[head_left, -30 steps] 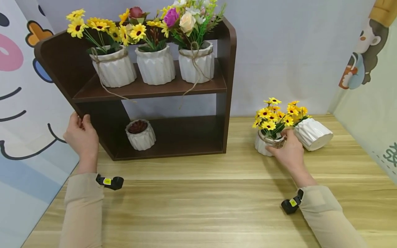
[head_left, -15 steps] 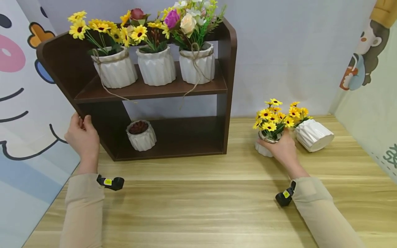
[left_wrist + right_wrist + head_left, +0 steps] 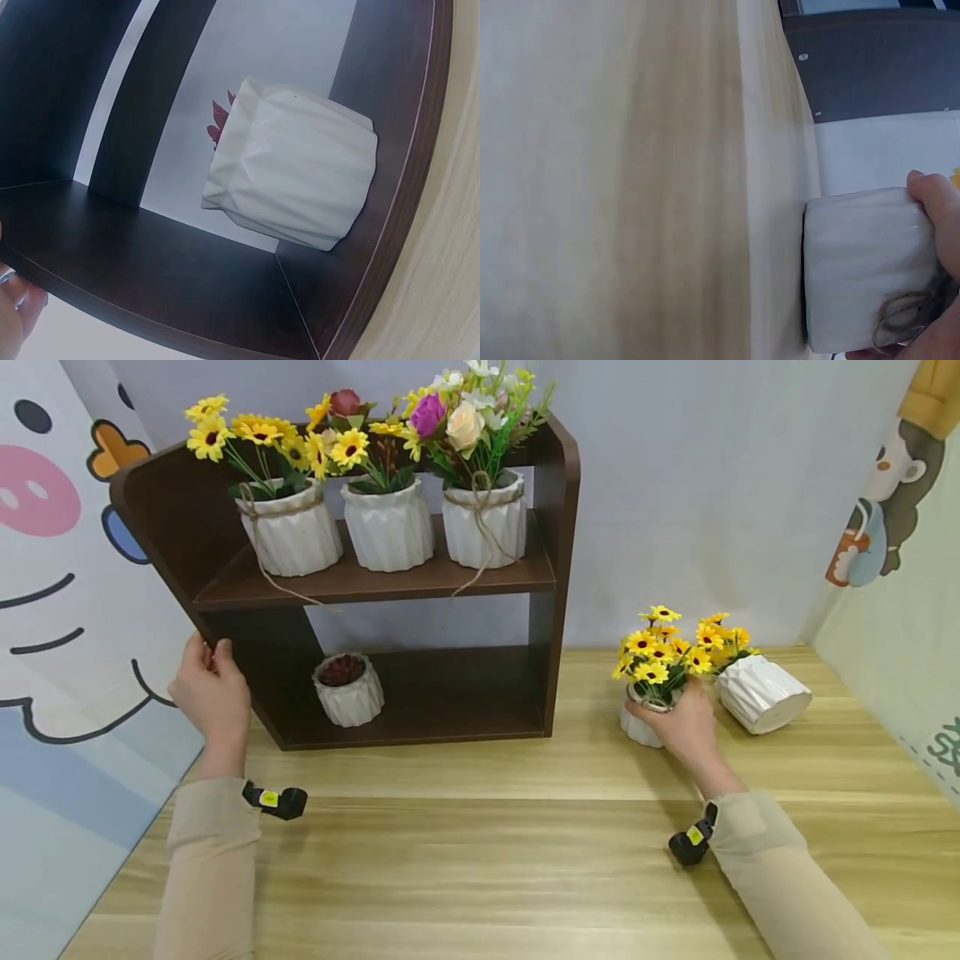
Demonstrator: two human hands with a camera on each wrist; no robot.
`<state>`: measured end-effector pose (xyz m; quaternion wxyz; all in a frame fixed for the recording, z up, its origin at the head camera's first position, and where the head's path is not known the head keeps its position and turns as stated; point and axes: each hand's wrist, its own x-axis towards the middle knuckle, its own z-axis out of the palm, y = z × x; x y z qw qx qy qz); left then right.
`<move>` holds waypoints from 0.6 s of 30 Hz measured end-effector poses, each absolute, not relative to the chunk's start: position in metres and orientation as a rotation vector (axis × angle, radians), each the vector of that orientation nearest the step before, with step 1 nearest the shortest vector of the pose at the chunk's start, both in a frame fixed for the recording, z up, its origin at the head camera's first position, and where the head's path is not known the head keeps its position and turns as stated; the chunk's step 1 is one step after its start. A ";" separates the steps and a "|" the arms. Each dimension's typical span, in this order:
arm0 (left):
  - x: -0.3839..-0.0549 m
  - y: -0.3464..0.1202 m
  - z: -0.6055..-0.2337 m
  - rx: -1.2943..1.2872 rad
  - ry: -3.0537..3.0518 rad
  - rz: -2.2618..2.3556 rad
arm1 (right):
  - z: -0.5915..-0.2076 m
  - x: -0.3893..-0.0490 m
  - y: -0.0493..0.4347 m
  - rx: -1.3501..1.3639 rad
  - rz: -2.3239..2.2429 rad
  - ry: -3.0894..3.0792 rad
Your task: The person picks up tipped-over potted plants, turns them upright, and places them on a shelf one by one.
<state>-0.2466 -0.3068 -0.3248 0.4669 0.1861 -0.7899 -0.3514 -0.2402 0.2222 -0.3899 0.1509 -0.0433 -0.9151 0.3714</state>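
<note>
My left hand grips the front edge of the left side panel of a dark brown two-tier shelf. Its fingertips show at the lower left of the left wrist view. At the right, my right hand holds a white ribbed flowerpot near its rim, thumb and fingers around it. Yellow daisy-like flowers rise from this pot, and twine is tied around it. In the right wrist view the pot appears upright with its base at the tabletop; whether it touches is hard to tell.
Another white pot with yellow flowers lies tipped over just right of my right hand. Several flower-filled white pots, one twine-tied, stand on the upper tier. A small white pot with a dark red succulent sits on the lower tier.
My right hand has moved slightly left and closed around the pot's rim. My left hand keeps its place on the shelf. The whole head view has shifted a little.
</note>
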 end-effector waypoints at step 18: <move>-0.247 -0.305 -0.326 0.453 -1.935 -0.866 | -0.381 -0.206 0.204 0.041 0.960 -2.765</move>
